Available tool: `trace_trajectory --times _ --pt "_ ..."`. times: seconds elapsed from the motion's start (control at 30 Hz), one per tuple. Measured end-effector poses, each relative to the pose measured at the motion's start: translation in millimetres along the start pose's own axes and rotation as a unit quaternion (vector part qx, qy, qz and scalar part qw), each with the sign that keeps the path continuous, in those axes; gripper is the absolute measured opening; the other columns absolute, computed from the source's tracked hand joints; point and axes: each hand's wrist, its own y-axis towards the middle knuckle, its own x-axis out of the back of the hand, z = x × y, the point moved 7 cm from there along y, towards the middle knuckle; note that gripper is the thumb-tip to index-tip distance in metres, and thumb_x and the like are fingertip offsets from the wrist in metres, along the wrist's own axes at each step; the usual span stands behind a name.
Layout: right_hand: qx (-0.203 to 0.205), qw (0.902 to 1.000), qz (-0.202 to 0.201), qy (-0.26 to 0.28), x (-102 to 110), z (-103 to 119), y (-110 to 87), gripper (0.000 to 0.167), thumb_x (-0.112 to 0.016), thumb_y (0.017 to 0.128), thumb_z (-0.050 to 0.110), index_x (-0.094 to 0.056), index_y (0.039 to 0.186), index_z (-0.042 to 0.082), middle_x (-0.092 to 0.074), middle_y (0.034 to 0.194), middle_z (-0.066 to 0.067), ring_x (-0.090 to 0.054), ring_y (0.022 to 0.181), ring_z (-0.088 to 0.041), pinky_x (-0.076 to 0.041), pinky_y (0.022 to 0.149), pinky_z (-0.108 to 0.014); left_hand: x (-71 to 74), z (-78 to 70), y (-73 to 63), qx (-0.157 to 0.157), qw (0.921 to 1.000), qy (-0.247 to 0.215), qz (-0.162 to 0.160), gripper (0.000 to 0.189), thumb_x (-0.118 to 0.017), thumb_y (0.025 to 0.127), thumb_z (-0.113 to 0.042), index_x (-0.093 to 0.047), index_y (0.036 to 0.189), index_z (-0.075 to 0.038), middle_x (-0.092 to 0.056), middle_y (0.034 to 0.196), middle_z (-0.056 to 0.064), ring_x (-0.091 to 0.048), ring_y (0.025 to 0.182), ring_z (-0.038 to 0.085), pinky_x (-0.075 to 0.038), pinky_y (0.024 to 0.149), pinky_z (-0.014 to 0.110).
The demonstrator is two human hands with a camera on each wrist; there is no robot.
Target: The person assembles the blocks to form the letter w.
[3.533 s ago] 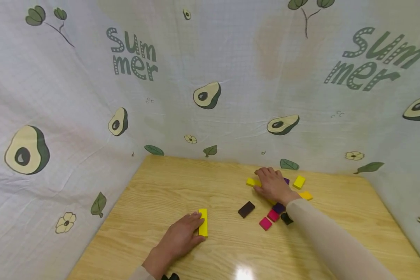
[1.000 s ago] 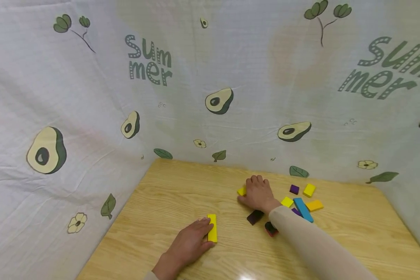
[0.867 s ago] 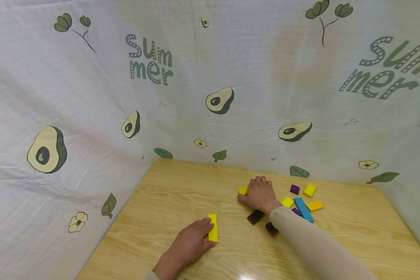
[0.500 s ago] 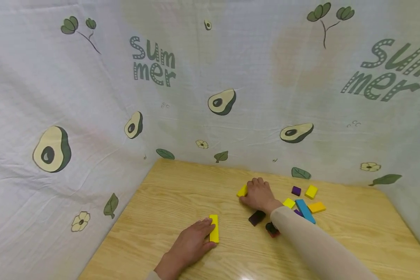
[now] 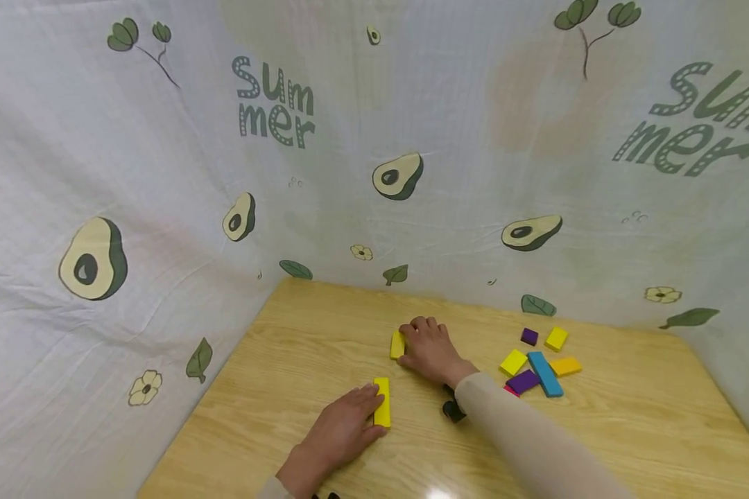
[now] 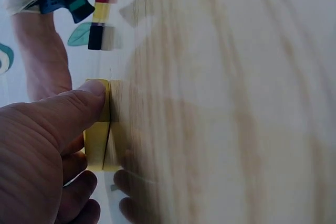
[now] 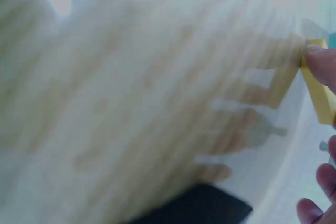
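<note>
In the head view my left hand (image 5: 343, 426) rests on the table and holds a long yellow block (image 5: 382, 403) between thumb and fingers. The left wrist view shows the thumb on one end of that yellow block (image 6: 97, 142), which lies on the wood. Farther forward and slightly right, my right hand (image 5: 433, 352) pinches a second yellow block (image 5: 397, 345) by its right side. That yellow block (image 7: 317, 95) is at the right edge of the right wrist view, under the thumb (image 7: 321, 64). A small gap separates the two blocks.
Right of the right hand lie a blue block (image 5: 546, 374), an orange block (image 5: 565, 366), two shorter yellow blocks (image 5: 513, 362) and two purple blocks (image 5: 523, 382). A red edge (image 5: 512, 391) shows beside one. Printed cloth (image 5: 449, 173) hangs behind and left of the wooden table (image 5: 324, 326).
My right hand has moved left with its yellow block, turning it more upright in the head view, nearer the left hand's block. The forearm now covers the dark brown block. The left hand stays put.
</note>
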Motion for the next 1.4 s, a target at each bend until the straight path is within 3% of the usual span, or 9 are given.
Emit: trace_trajectory --times 0.4,0.7,1.03,1.4 --pt "0.048 0.9986 -0.013 0.017 -8 18 -1.6 0.063 -0.081 0.091 0.049 -0.061 0.139 0.013 -0.055 0.133 -0.014 -0.051 0.12 -0.034 -0.045 0.097 -0.051 -1.6 3.7 0.4 0.001 0.9999 -0.014 0.003 0.054 -0.067 0.103 -0.045 -0.066 0.144 -0.01 -0.06 0.154 0.006 -0.055 0.144 0.02 -0.045 0.121 0.039" --pt "0.062 0.9973 0.01 0.038 -13 23 -2.8 0.059 -0.078 0.094 0.051 -0.065 0.139 0.015 -0.056 0.132 -0.011 -0.052 0.12 -0.033 -0.046 0.095 -0.048 0.1 3.2 2.1 -0.001 0.9999 -0.002 0.012 0.055 -0.066 0.103 -0.048 -0.066 0.144 -0.011 -0.06 0.154 0.005 -0.054 0.145 0.02 -0.044 0.121 0.039" --pt "0.07 0.9963 0.033 0.037 -18 24 -5.8 0.047 -0.064 0.104 0.048 -0.066 0.141 0.019 -0.057 0.135 -0.008 -0.051 0.125 -0.032 -0.045 0.1 -0.051 -1.1 3.8 3.1 -0.005 0.9998 0.014 0.013 0.054 -0.066 0.103 -0.048 -0.067 0.143 -0.012 -0.059 0.154 0.007 -0.053 0.146 0.021 -0.045 0.121 0.039" --pt "0.075 0.9951 0.027 0.058 -16 27 -9.3 0.043 -0.068 0.103 0.044 -0.069 0.137 0.017 -0.056 0.133 -0.008 -0.05 0.122 -0.031 -0.044 0.099 -0.049 -1.1 4.0 3.4 -0.003 0.9998 0.009 0.016 0.055 -0.067 0.103 -0.048 -0.066 0.144 -0.012 -0.059 0.154 0.007 -0.054 0.146 0.021 -0.046 0.12 0.04"
